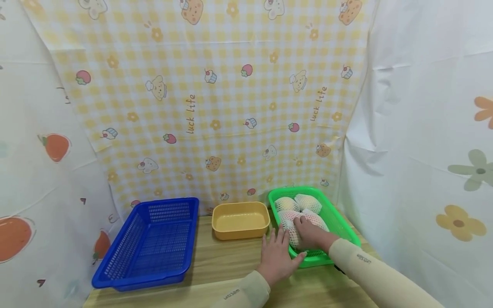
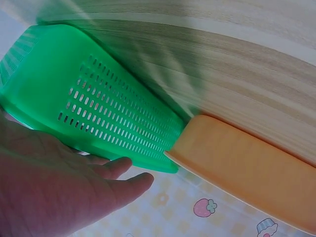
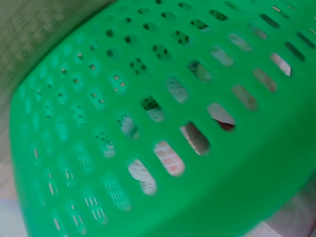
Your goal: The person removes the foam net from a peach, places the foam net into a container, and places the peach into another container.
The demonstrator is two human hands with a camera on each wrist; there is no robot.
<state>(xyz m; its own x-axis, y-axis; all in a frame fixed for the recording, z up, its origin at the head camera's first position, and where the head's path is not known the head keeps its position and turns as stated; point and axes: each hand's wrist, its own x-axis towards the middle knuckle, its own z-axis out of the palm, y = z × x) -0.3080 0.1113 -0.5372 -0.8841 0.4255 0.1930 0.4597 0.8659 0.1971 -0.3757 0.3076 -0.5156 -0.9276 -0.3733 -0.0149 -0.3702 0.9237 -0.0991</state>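
In the head view, a green basket [image 1: 343, 220] on the right holds several round, fruit-like things in white foam nets. My right hand [image 1: 313, 235] reaches into it over the front rim, its bent fingers gripping a pinkish netted fruit [image 1: 286, 220] at the left. Part of that grip is hidden. Beside it lies another pinkish netted fruit [image 1: 316, 220]; two pale netted fruits [image 1: 286, 204] sit behind. My left hand [image 1: 278, 256], fingers spread and fairly straight, is at the basket's left front rim. In the right wrist view, the slotted basket wall [image 3: 207, 163] hides the fingers.
A yellow tub [image 1: 240, 234] stands left of the green basket, close to its wall. Further left is a large blue basket [image 1: 154, 280]. All stand on a wooden table [image 1: 219, 265], with a patterned cloth [image 1: 231, 98] behind and white cloths at both sides.
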